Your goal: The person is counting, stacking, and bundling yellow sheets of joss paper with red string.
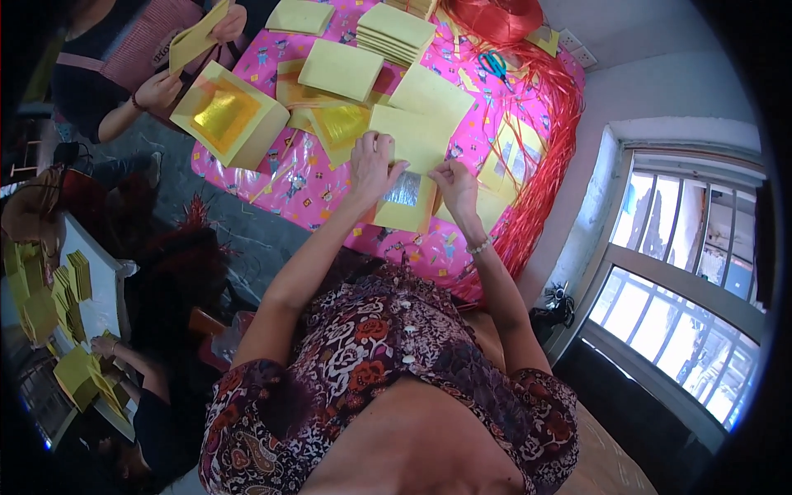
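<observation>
Both my hands are at the lower edge of a yellow joss paper sheet (419,136), which is lifted or folded back from the table. My left hand (373,167) has its fingers bent over the sheet's left side, with the thumb at the edge. At the lower right corner, my right hand (457,190) pinches the sheet between thumb and fingertips. Between my hands shows a silver foil patch (404,191) on yellow paper; whether it belongs to the same sheet I cannot tell. Just beyond lie gold foil sheets (340,128) and a yellow paper stack (341,69).
A pink patterned cloth (272,186) covers the table. Red plastic strands (554,165) hang along its right edge, near teal-handled scissors (493,66). More stacks (394,35) stand at the back. A co-worker's hand (157,89) holds folded paper at left. A barred window (685,239) is at right.
</observation>
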Motion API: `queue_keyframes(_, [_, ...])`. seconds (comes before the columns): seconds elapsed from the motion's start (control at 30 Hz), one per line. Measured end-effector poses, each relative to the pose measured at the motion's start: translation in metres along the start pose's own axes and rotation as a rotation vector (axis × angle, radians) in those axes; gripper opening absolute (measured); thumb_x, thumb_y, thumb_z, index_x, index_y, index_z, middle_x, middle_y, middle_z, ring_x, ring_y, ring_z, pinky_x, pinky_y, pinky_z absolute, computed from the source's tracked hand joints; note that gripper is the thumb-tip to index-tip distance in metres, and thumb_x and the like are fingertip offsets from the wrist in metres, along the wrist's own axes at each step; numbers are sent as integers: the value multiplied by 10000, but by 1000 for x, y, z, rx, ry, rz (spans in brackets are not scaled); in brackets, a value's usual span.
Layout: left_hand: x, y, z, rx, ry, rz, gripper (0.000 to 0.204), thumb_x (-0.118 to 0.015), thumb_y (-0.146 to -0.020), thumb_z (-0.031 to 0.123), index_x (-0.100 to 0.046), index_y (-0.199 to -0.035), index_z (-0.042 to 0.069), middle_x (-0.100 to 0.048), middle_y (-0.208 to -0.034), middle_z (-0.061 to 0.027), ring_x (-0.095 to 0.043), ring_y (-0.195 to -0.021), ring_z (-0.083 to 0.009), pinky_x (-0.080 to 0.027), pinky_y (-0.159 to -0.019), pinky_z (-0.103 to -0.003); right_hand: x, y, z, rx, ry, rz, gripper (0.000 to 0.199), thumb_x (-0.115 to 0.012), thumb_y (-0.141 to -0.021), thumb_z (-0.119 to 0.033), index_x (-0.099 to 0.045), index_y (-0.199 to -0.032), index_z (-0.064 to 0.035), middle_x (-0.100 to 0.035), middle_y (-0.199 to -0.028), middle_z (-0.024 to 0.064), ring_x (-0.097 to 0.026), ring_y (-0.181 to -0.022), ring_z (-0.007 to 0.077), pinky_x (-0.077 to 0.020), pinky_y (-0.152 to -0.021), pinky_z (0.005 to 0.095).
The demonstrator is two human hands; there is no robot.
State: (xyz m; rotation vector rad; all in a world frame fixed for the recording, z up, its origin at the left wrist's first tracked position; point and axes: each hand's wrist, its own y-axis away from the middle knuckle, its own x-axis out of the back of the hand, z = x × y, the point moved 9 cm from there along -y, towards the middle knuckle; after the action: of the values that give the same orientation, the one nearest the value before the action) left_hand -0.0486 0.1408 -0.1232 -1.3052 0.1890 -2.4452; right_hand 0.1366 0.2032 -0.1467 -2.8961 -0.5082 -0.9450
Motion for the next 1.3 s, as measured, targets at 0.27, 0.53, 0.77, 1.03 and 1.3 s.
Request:
queue_keyframes(0.27, [1, -3, 0, -4, 2, -18, 538, -775, -731, 315, -500, -1110, 49, -469, -1077, -153, -485, -1015, -333, -409, -850, -444, -16, -18, -53, 227, 59, -61, 257, -780, -732, -141, -639, -919, -36, -628, -855, 120, -647, -711, 242, -519, -634, 354])
queue_keyframes(0.53, [-1, -2, -1, 30, 26, -25, 521, -782, -733, 258, -495, -1121, 61, -465, -1092, -149, -475, -1019, -336, -400, -864, -443, -38, -28, -43, 265, 227, -216, 314, -795, -700, -136, -576, -906, -47, -572, -789, 103, -600, -701, 244, -482, -629, 358])
queue_keyframes(0.77, [5, 1, -16, 43, 90, 15, 477, -779, -740, 215, -538, -1137, 104, -440, -1141, -156, -442, -1045, -356, -392, -882, -448, -45, -32, -33, 196, 246, -310, 308, -784, -712, -161, -560, -897, -56, -576, -833, 110, -607, -725, 276, -483, -657, 387])
queue_keyframes(1.03, [-7, 7, -52, 141, 488, -75, 315, -684, -781, 55, -619, -1083, 115, -452, -1139, -154, -433, -1121, -357, -391, -963, -427, -45, -35, -28, 208, 224, -330, 299, -781, -720, -146, -552, -886, -48, -574, -833, 107, -601, -708, 264, -475, -642, 376])
queue_keyframes(1.3, [-15, 10, -70, 203, 624, -163, 331, -607, -826, 16, -684, -1121, 144, -457, -1118, -111, -532, -1015, -237, -487, -833, -293, -43, -30, -24, 230, 107, -334, 280, -773, -738, -109, -544, -883, -40, -567, -821, 102, -598, -706, 252, -476, -638, 363])
